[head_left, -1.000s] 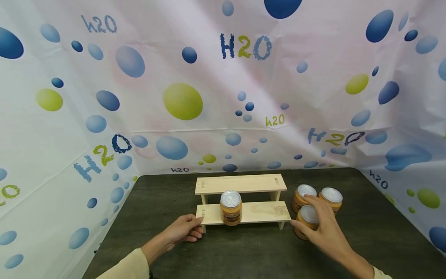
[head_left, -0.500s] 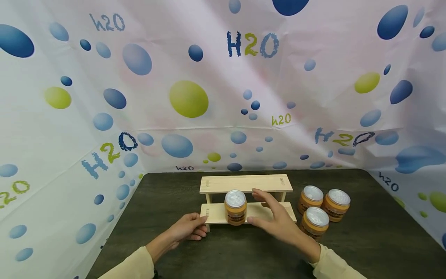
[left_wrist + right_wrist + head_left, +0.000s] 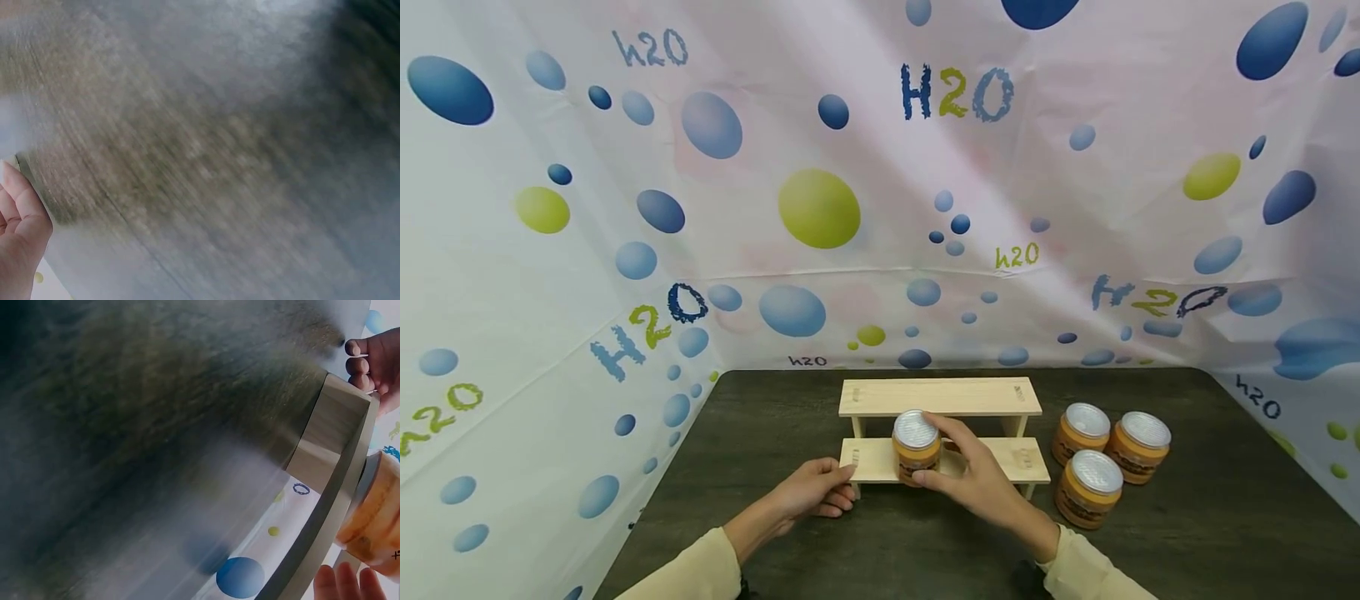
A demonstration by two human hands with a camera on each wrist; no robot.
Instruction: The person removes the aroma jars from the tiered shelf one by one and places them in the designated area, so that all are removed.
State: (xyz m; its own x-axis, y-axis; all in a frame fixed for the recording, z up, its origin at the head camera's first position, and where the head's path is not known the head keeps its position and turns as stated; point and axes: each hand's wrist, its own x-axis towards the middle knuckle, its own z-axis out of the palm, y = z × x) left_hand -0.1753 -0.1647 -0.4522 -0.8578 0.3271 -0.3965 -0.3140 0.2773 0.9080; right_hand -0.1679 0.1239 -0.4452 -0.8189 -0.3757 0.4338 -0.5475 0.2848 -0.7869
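An orange jar (image 3: 916,454) with a silver lid stands upright on the lower step of a pale wooden two-step shelf (image 3: 1022,458). My right hand (image 3: 977,482) holds this jar from its right side, thumb at the front and a finger by the lid's edge. In the right wrist view, fingertips (image 3: 347,584) show beside the jar (image 3: 375,519). At the lower step's left end, my left hand (image 3: 816,490) pinches the board between thumb and fingers. Only part of the left hand (image 3: 22,225) enters the left wrist view.
To the right of the shelf, three similar jars stand close together on the dark table (image 3: 1195,517): a front one (image 3: 1088,492), a back left one (image 3: 1081,435) and a back right one (image 3: 1138,450). A printed curtain (image 3: 880,208) hangs behind the table.
My right hand has left the jars at the right and moved left to the jar on the lower step. My left hand keeps its hold on the board. The head view has shifted slightly.
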